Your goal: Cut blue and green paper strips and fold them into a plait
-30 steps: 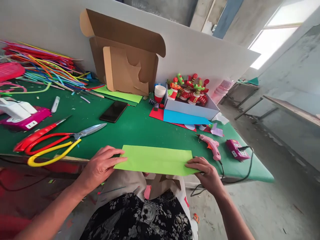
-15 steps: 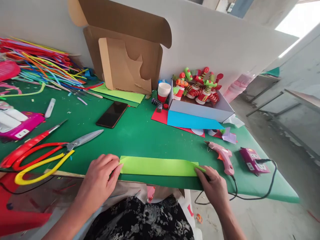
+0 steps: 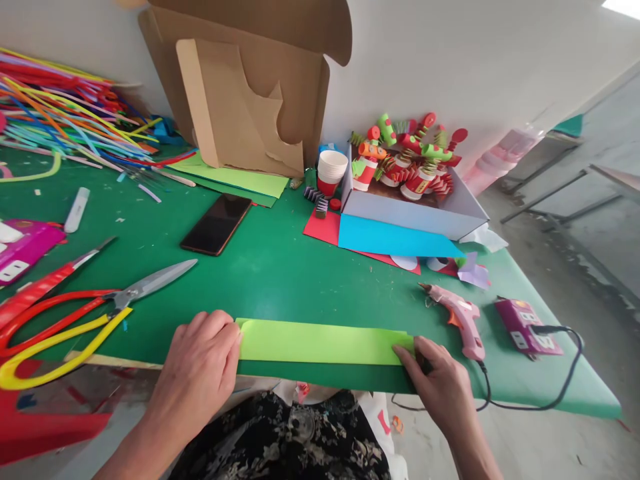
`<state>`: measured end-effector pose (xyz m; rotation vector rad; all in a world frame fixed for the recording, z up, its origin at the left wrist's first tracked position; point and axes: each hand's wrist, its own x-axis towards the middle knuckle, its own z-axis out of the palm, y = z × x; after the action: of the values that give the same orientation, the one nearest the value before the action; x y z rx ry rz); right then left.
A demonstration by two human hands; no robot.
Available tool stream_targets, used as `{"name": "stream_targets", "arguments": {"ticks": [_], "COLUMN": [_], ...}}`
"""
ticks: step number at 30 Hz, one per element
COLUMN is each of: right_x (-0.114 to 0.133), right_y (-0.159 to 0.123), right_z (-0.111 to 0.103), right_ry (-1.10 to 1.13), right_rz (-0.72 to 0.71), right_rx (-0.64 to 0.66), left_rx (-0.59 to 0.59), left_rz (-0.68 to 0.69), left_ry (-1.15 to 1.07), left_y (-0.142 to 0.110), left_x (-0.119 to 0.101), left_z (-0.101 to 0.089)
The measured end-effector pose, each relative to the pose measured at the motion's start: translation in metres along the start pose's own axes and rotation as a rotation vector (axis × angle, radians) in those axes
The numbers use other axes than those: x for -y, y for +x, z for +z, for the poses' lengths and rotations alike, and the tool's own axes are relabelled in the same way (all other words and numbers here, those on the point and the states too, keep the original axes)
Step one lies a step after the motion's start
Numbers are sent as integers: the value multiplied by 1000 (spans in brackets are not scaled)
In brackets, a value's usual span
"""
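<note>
A long strip of light green paper, folded lengthwise, lies on the green table in front of me. At its left end my left hand is closed, thumb and fingers pressed on the short edge. My right hand pinches the other end, its fingertips curled and partly hidden. Left of my left hand rest scissors with one red and one yellow handle. A pink glue gun lies beyond my right hand.
A black phone lies behind the strip. Farther back stand an upright cardboard box, paper cups and a white box of paper figures. Pipe cleaners pile up at the left. A purple power strip with a cord sits at the right.
The view has tilted and come closer. The strip's right end now lies flatter, with my right fingers pressed onto it; both hands still hold its ends.
</note>
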<state>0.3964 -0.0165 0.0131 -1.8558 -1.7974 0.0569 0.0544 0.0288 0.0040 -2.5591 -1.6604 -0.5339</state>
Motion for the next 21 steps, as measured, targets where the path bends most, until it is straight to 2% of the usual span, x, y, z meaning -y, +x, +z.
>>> {"name": "stream_targets", "arguments": {"ticks": [5, 10, 21], "right_x": [-6, -10, -1], "right_y": [-5, -9, -1], "right_z": [6, 8, 2], "right_ry": [-57, -73, -79], "right_rz": [16, -18, -63], "right_rx": [-11, -10, -22], "left_rx": [43, 157, 170], "left_rz": [-14, -27, 32], "left_ry": [5, 96, 183], "left_y": [1, 5, 9], "left_x": [1, 1, 2], "left_z": [-1, -5, -8]}}
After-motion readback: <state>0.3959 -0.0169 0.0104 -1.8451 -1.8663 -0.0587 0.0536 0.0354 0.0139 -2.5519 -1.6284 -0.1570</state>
